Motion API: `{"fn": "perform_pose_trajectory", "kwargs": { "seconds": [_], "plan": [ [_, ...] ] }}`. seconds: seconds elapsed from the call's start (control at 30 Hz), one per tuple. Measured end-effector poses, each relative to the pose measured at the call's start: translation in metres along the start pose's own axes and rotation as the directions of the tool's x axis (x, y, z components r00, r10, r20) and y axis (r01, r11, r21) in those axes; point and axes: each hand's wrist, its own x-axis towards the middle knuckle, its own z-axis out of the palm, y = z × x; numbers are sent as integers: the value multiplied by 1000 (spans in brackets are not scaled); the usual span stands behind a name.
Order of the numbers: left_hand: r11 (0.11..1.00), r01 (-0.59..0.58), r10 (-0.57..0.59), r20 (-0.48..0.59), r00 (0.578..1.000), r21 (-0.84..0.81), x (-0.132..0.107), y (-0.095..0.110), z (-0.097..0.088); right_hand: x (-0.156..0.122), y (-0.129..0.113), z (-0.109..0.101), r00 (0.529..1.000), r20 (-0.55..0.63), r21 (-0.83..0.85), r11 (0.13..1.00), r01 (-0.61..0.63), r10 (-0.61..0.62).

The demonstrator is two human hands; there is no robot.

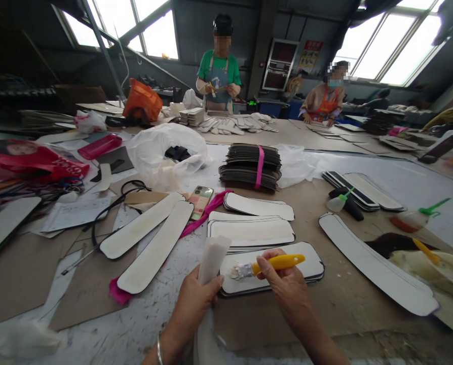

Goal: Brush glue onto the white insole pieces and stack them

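A paintbrush with a yellow handle (283, 261) is gripped in my right hand (285, 284). Its bristles, coated in whitish paste, rest on or just above a white rounded panel (306, 256) at the top of a small stack. My left hand (196, 301) is closed around a long white strip (214, 256), which stands up past the fingers and hangs down below them. The left fingertips are close to the panel's left end; whether they touch it I cannot tell. Behind lie more white panels (251, 230) in overlapping piles.
Two long panels (156, 248) lie left, near a phone (200, 200). Dark pieces tied with a pink band (260, 167) stand behind. To the right are a curved panel (374, 263), squeeze bottles (336, 203) and a paste container (452, 271). Two people work across the table.
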Motion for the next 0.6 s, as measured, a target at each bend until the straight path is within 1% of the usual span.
{"fn": "perform_pose_trajectory", "kwargs": {
  "seconds": [0.07,0.17,0.27,0.33,0.43,0.6],
  "plan": [
    [1000,3,-3,7,1000,8,1,0,-1,-1,3,-9,995,-43,-119,989,85,-91],
    [1000,4,-4,14,1000,19,1,-1,-2,-1,7,-32,960,-123,-346,918,195,-250],
    [1000,-1,0,18,1000,25,-1,-1,-2,1,8,-58,909,-191,-567,797,206,-371],
    [999,2,-2,18,1000,38,-2,-2,-2,2,7,-74,874,-202,-674,711,203,-441],
    [998,14,-14,6,1000,55,-2,-3,-2,4,5,-89,836,-185,-757,617,214,-517],
    [998,31,-31,6,999,60,0,-4,-3,5,2,-102,803,-152,-810,537,233,-577]
  ]
}}
